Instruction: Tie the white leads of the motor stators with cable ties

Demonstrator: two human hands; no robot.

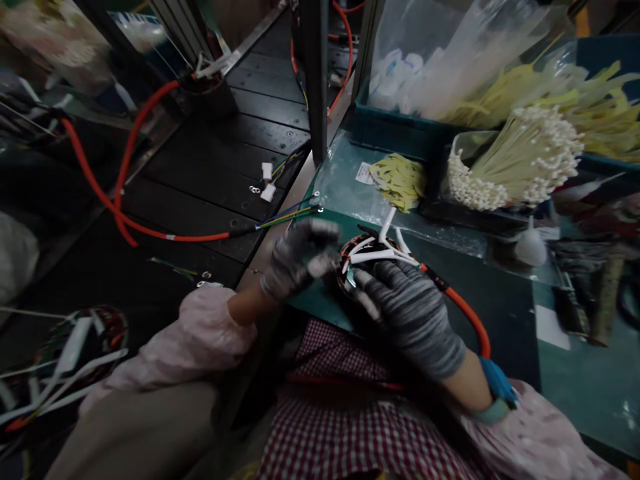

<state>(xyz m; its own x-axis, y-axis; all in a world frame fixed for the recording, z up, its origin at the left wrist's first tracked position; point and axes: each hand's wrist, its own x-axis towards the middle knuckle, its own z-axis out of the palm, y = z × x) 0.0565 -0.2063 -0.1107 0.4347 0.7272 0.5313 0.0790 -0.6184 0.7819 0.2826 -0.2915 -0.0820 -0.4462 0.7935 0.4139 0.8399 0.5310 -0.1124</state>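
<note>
— Where's the wire ring (364, 244)?
— Just right of the frame's centre, white tubes (373, 256) across it, an orange cable (469, 315) leading off rightward.
— The right hand (413, 313)?
— Gloved, clamped on its lower right.
— The left hand (301, 257)?
— Near its left side, blurred; can't tell whether fingers are together or apart.

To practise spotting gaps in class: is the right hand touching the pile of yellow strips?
Apart: the head view shows white tubes and dark mat between the right hand and the yellow strips.
</note>
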